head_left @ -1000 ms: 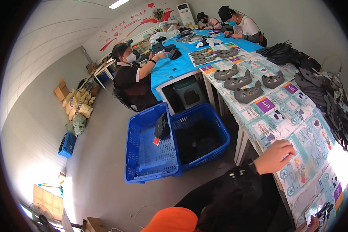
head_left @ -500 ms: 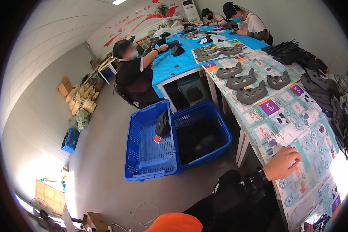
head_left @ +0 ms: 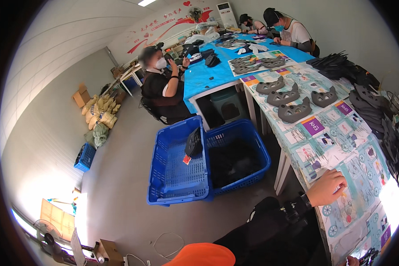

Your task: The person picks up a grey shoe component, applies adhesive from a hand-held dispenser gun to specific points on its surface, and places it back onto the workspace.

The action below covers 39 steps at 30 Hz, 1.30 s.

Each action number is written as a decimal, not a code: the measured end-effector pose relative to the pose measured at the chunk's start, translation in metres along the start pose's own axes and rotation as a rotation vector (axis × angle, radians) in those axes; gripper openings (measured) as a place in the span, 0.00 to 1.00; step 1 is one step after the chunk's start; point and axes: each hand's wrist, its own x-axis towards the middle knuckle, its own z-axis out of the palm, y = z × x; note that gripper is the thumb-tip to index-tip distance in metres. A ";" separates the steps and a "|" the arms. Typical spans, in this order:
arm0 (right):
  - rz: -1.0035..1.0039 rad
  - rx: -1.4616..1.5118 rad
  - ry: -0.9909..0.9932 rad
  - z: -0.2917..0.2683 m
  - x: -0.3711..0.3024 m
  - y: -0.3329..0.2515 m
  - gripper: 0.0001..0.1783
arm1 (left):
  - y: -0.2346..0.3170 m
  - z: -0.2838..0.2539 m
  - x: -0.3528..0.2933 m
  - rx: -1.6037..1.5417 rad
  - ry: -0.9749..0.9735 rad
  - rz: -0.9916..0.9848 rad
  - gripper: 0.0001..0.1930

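My left hand rests at the near edge of the patterned table cover. Its fingers are curled in, and nothing shows between them. A black band circles that wrist. At the lower right rim only a bit of my right hand appears, its fingers mostly cut off. Close beside it lies a dark object, too cropped to name. Farther up the table sit several grey curved padded pieces with holes, among them a near one and one to its right.
Dark pieces are heaped along the table's right side. Left of the table stand two blue crates, one holding a black piece, the other dark material. A masked co-worker sits at the blue-covered table; two more people work beyond.
The view has swung slightly left, so the scene sits farther right. The seated co-worker has raised both hands off the table toward the head. My left hand stays in place.
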 end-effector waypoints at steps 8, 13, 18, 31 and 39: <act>0.008 0.018 -0.017 0.000 0.002 0.000 0.24 | -0.001 0.000 -0.001 0.029 -0.005 -0.007 0.03; 0.020 -0.009 -0.030 -0.001 0.005 -0.005 0.22 | -0.001 0.001 0.000 0.040 0.020 0.006 0.03; 0.005 -0.019 -0.041 -0.002 0.007 -0.008 0.19 | -0.001 0.000 0.000 0.032 0.012 -0.004 0.03; 0.006 0.004 -0.030 -0.004 0.004 -0.004 0.13 | 0.000 0.004 -0.002 0.042 0.039 0.019 0.02; -0.004 -0.019 -0.046 -0.003 0.008 -0.008 0.15 | 0.000 0.002 0.000 0.041 0.031 0.016 0.02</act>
